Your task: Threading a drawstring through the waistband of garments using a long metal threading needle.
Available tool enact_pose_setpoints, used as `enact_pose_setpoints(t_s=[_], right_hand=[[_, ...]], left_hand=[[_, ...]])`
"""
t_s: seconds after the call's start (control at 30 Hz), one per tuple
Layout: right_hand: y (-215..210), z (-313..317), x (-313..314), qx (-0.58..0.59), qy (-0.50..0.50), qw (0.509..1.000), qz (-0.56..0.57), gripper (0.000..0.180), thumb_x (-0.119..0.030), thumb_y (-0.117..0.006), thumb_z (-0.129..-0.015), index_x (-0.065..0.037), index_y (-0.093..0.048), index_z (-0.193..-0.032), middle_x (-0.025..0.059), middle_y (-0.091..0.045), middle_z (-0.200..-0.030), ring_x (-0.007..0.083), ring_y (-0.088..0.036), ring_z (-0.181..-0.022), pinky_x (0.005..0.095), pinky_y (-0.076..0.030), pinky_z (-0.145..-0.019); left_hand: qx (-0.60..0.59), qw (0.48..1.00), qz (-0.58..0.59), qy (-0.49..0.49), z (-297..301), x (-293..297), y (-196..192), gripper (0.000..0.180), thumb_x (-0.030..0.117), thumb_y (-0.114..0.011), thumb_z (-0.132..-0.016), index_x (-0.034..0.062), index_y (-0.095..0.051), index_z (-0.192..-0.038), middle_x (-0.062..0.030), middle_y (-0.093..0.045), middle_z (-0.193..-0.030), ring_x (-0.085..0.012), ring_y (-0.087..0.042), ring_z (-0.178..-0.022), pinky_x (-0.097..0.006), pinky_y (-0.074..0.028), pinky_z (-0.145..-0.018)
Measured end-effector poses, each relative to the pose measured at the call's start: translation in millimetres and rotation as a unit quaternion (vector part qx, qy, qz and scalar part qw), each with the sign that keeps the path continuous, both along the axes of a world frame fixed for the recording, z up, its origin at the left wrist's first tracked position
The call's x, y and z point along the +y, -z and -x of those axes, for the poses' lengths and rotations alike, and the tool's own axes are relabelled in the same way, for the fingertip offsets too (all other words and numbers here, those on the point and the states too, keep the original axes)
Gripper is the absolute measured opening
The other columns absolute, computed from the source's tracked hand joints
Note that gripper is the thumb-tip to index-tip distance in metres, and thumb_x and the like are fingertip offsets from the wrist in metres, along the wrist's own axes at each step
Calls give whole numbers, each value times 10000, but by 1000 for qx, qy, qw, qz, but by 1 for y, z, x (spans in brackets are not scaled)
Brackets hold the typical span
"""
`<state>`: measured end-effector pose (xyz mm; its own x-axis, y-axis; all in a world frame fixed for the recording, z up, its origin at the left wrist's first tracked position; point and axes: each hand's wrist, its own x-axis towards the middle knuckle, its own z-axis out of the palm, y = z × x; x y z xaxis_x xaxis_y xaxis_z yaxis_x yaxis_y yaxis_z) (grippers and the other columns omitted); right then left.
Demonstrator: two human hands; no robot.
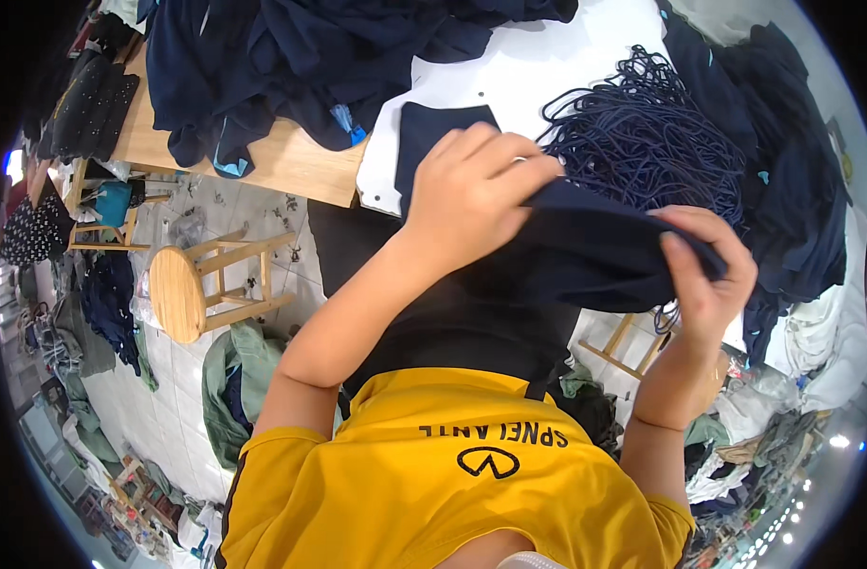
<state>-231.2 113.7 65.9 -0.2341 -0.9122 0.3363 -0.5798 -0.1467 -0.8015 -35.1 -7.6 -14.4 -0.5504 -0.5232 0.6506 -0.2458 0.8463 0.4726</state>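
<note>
Navy garment [585,247]: my left hand [471,194] and right hand [703,275] each grip it closed, above the worktop [538,66]. Cord bundle [642,137] at 12 o'clock lies untouched; unprocessed navy pile [310,57] remains at 10 o'clock.

Small light-blue labels [344,119] hang from the dark garments [291,57] at the table edge

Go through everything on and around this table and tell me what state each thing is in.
Left hand: grip shut on the dark navy fabric garment.
Right hand: pinching the garment's edge.
Dark navy fabric garment: held up, stretched between both hands.
Navy cord bundle: loose, tangled.
Round wooden stool: upright, unoccupied.
</note>
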Motion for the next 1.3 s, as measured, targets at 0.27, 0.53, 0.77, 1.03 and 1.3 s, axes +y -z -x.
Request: enact_pose_setpoints(t_s=[0.27,0.53,0.77,1.03,1.3], right_hand=[[-12,19,0,-62,-35,958,-277,153,-131,-667,-839,-10,-574,-845,-47,-527,-681,28,-444,-662,182,-350,-594],[8,1,0,-22,-187,924,-333,499,-75,-725,-736,-71,-499,-1181,108,-666,-922,244,-672,-908,289,-495,-757],[21,-16,-3,-1,-107,965,-241,847,101,-576,-646,-72,-252,-1410,184,-528,-1269,295,-535,-1175,319,-406,-954],[66,-15,37,51,-143,978,-140,872,-56,-744,-698,-89,-260,-1422,255,-304,-1449,389,-306,-1356,437,-247,-1100],[10,-9,-1,123,-33,988,-86,259,22,-734,-670,-29,-700,-922,87,-685,-797,201,-663,-713,246,-502,-649]], left_hand=[[-126,828,-458,298,-16,27,17,373,349,-707,-803,1,-634,-691,-170,-528,-550,-319,-524,-490,-347,-377,-477],[-147,850,-418,285,-11,45,14,511,378,-679,-823,6,-481,-535,-164,-480,-497,-348,-500,-482,-391,-360,-463],[-93,980,-160,68,-17,33,19,213,251,-675,-803,85,-566,-728,-97,-577,-592,-278,-586,-520,-378,-432,-466],[-159,976,124,-78,-85,-77,-10,350,2,-666,-614,96,-683,-951,-67,-632,-712,-251,-600,-621,-321,-469,-564],[-103,978,5,180,15,-8,-25,171,260,-703,-734,134,-655,-838,-16,-598,-616,-215,-597,-545,-308,-442,-490]])
